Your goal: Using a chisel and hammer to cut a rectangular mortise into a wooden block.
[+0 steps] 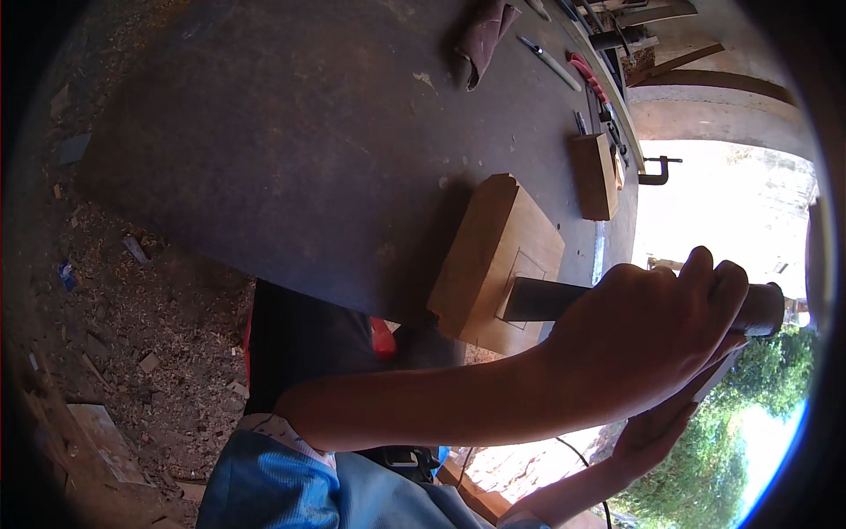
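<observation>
My left hand (639, 322) is closed round the handle of a chisel (539, 301). Its broad dark blade meets the face of a pale wooden block (476, 260), inside a rectangle drawn on the wood. Beyond the fist the thick round end of the handle sticks out. My right hand (654, 439) is lower in the picture, wrapped round a flat greyish bar (718, 375). The far end of that bar passes behind my left hand, so what kind of tool it is cannot be made out. The block rests at the edge of a dark worktable (282, 150).
On the table lie a brown cloth (486, 40), a slim pointed tool (551, 63), a red-handled tool (589, 78) and a second wooden block (593, 181). A black clamp (657, 172) grips the table's edge. Shavings and offcuts litter the floor (167, 317).
</observation>
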Motion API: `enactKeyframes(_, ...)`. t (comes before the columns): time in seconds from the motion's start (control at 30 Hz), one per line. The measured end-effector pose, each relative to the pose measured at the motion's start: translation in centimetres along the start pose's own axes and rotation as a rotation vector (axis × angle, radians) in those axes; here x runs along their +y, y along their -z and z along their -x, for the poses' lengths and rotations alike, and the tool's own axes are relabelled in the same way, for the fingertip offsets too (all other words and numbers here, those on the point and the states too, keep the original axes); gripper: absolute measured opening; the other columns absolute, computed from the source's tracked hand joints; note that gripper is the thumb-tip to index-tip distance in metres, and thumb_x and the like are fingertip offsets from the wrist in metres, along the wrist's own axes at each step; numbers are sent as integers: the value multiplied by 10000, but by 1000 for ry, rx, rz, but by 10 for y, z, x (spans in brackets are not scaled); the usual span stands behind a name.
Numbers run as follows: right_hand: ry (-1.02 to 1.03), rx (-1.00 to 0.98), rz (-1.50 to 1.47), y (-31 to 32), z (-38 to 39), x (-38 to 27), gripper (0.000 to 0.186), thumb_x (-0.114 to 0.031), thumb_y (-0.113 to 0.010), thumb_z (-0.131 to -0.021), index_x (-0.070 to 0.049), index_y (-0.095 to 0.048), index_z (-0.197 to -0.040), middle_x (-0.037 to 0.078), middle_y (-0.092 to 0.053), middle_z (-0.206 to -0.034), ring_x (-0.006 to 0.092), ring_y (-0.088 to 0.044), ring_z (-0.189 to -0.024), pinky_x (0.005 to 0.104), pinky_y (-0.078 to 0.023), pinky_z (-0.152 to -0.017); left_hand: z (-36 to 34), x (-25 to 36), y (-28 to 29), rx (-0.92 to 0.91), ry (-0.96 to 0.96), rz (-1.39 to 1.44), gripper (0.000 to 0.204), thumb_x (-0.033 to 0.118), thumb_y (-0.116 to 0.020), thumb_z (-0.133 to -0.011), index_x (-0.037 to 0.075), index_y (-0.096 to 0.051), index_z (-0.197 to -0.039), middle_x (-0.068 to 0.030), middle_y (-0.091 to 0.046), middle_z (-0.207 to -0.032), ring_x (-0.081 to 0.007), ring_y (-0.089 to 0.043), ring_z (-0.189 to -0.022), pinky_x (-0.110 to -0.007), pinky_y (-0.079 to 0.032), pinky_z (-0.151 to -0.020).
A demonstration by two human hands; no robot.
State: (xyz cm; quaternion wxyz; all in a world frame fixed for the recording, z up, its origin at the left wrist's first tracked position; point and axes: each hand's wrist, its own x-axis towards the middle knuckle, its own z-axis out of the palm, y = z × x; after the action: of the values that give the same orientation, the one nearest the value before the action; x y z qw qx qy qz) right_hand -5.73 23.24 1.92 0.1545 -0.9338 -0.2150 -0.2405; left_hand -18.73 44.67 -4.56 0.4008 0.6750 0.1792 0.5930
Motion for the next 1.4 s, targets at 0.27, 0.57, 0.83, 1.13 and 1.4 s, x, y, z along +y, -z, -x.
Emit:
enactKeyframes(0.27,-213,-16,-1028,-1,-3,-6,612,-358,-655,-947,21,-499,-1401,179,-539,-1441,262,-634,-1148,346,-498,-1023,0,-1,-2,-46,18,39,461,403,-637,-981,-36,-523,-1067,-99,-573,-832,-133,-596,-541,-265,-486,-459)
enactKeyframes(0.57,-383,210,-1170,-10,10,-56,558,-370,-335,-1092,-77,-358,-1565,127,-382,-1600,244,-386,-1465,406,-285,-1236,2,3,-4,-21,52,38,432,368,-654,-972,-33,-527,-1069,-88,-566,-828,-133,-592,-542,-270,-476,-459)
enactKeyframes(0.83,-397,207,-1136,-11,12,-55,565,-364,-313,-1095,-52,-346,-1565,129,-375,-1605,244,-381,-1469,407,-274,-1240,0,4,-7,40,58,53,425,354,-663,-963,-37,-529,-1064,-86,-565,-827,-136,-604,-554,-272,-484,-475)
enactKeyframes(1.13,-390,205,-1123,-13,15,-55,570,-343,-323,-1095,-20,-327,-1565,131,-360,-1613,245,-370,-1474,407,-268,-1238,-1,2,-4,27,48,22,421,346,-657,-961,-43,-527,-1059,-81,-557,-819,-123,-608,-554,-262,-477,-449)
enactKeyframes(1.4,165,-1022,-1742,2,-22,40,570,-339,-342,-1090,-22,-334,-1563,134,-359,-1612,241,-351,-1484,403,-234,-1247,-5,2,-2,6,53,43,405,340,-663,-952,-34,-532,-1036,-74,-539,-795,-131,-587,-569,-286,-497,-492)
